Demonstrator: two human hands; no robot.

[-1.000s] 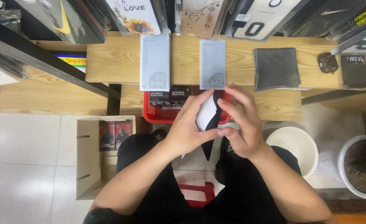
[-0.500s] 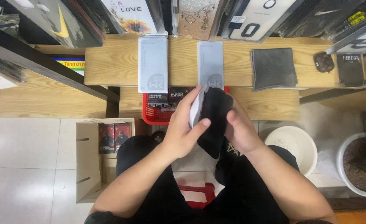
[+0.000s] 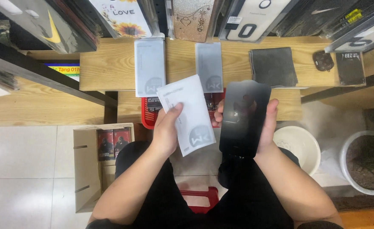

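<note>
Seated at a wooden shelf (image 3: 110,68), taken here as the landmark for all places

Below the shelf's left end, an open cardboard box (image 3: 87,169) on the pale tiled floor, small dark packets inside. Below its right end, a white bucket (image 3: 301,146), and further right a pale pot of soil (image 3: 365,161). Just under the shelf's front edge, a red basket (image 3: 149,114), partly hidden behind the hands

On the shelf top, toward the right, a dark square cloth (image 3: 274,67). Left of that, two pale flat sleeves lying side by side: one sleeve (image 3: 149,67) near the middle, another sleeve (image 3: 209,63) just right of it

In front of the shelf, over the lap, a glossy black rectangular sheet (image 3: 244,118) held upright, grasped by the right hand (image 3: 268,127), fingers wrapped behind, thumb on its left edge. Beside it to the left, apart from it, a white paper envelope (image 3: 187,112), tilted, pinched by the left hand (image 3: 166,129) with thumb on top

At the shelf's far right, a small dark oval item (image 3: 322,60), too small to tell apart
</note>
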